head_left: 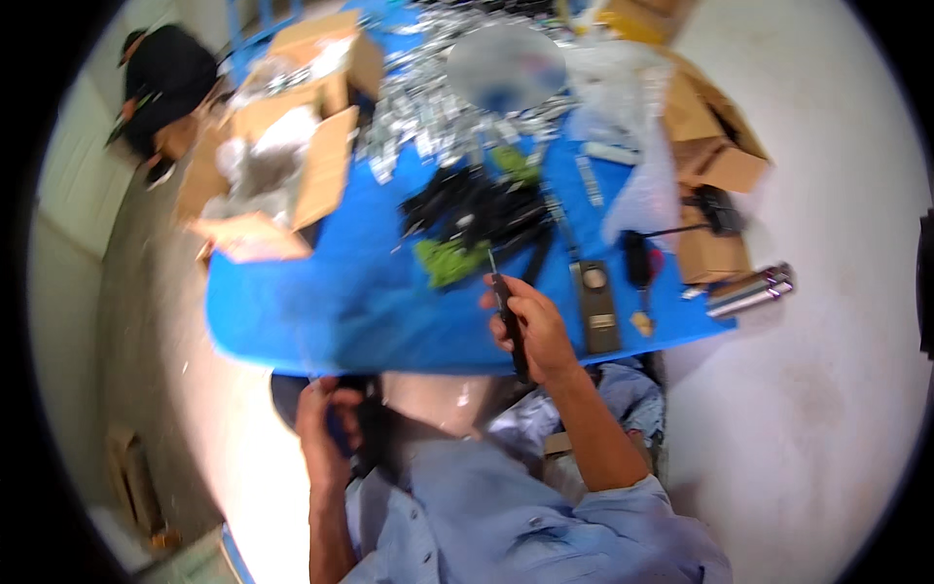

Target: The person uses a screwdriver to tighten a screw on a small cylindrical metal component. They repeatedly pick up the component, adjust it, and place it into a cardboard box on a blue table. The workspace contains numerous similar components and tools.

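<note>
My right hand point(535, 326) grips a dark-handled screwdriver point(508, 310), its thin metal tip pointing up over the front part of the blue table point(321, 311). Down below the table's near edge, my left hand point(326, 423) is closed around a dark object point(365, 419) that I cannot make out. Just beyond the screwdriver tip lie a pile of black parts point(477, 209) and a green piece point(449, 261). The picture is blurred.
Open cardboard boxes point(282, 156) stand at the table's left, more boxes point(710, 146) at its right. A heap of shiny metal parts point(438, 97), clear plastic bags point(632, 117), a flat dark bar point(595, 304) and metal cylinders point(749, 289) lie around. Another person point(161, 83) sits far left.
</note>
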A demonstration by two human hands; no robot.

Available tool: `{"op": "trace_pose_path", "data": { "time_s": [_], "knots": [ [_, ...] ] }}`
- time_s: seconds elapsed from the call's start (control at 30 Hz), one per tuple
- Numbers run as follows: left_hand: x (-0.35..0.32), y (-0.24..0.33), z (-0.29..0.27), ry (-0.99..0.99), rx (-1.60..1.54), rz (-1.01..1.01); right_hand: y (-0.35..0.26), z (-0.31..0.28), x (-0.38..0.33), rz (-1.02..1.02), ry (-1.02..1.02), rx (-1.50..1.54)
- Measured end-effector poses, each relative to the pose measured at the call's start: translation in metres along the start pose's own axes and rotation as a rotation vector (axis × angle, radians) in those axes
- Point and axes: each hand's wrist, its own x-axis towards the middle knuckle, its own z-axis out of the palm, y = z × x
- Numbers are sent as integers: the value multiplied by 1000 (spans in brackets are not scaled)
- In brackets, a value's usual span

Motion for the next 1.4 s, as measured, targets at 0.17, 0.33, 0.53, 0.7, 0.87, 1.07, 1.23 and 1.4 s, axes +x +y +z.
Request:
{"op": "trace_pose_path", "data": {
  "time_s": [0.17, 0.33, 0.53, 0.7, 0.87, 1.07, 1.23, 1.4],
  "knots": [
    [-15, 9, 5, -153, -13, -22, 38, 60, 9, 139, -226, -205],
    [-34, 14, 6, -174, 83, -15, 52, 89, 30, 201, -359, -238],
    [-37, 8, -11, -9, 504, 144, 62, 106, 66, 319, -532, -3],
    [-34, 7, -17, 109, 665, 333, 77, 117, 99, 453, -619, 135],
    [-33, 16, -10, 118, 701, 216, 83, 132, 122, 471, -663, 80],
    [-31, 9, -8, 179, 761, 278, 100, 127, 141, 522, -726, 141],
    [-23, 12, 0, 236, 816, 356, 101, 125, 148, 539, -795, 169],
    [-18, 17, 1, 295, 853, 354, 96, 126, 147, 488, -809, 106]
  ]
}}
